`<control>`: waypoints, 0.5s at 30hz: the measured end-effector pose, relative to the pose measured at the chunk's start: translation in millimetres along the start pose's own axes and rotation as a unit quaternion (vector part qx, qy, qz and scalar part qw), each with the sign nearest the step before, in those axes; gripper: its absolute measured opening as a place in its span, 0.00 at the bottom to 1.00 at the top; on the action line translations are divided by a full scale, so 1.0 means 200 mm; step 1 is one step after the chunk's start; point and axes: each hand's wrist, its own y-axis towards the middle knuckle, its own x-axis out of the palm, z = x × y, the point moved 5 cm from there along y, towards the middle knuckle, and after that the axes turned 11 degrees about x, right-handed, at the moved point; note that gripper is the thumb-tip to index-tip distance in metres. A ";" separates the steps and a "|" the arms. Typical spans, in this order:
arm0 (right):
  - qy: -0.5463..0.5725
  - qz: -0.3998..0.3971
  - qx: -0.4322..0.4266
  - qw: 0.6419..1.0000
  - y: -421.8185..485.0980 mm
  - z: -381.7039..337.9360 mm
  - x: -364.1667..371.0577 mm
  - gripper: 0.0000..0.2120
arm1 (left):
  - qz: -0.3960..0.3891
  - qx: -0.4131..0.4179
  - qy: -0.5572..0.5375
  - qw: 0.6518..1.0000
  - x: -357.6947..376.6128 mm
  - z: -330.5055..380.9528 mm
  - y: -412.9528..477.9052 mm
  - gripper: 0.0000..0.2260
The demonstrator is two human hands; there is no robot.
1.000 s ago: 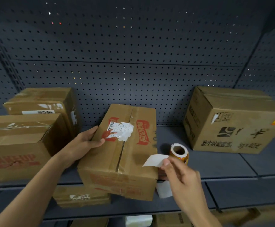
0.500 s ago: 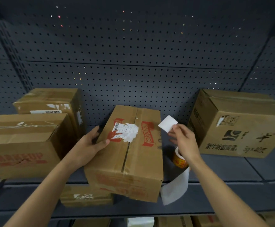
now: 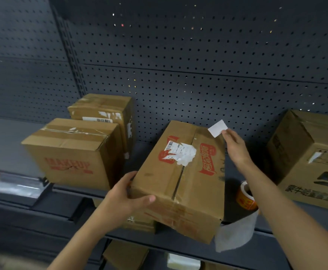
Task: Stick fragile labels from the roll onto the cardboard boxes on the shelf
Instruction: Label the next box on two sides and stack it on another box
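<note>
While the left hand (image 3: 128, 199) has slid to the near corner of the box (image 3: 182, 172) and grips it, the right hand (image 3: 235, 147) has lifted the peeled label (image 3: 217, 128) from the roll (image 3: 246, 197), pinching it by the far right corner; pressing it down looks next.

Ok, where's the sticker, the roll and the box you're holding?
sticker (image 3: 217, 128), head view, middle of its white back.
roll (image 3: 244, 201), head view, its orange side.
box (image 3: 155, 176), head view, its top face.
</note>
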 end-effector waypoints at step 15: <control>0.028 -0.060 0.032 0.997 0.02 0.00 0.01 0.23 | 0.041 0.074 -0.013 0.996 0.03 0.00 -0.02 0.29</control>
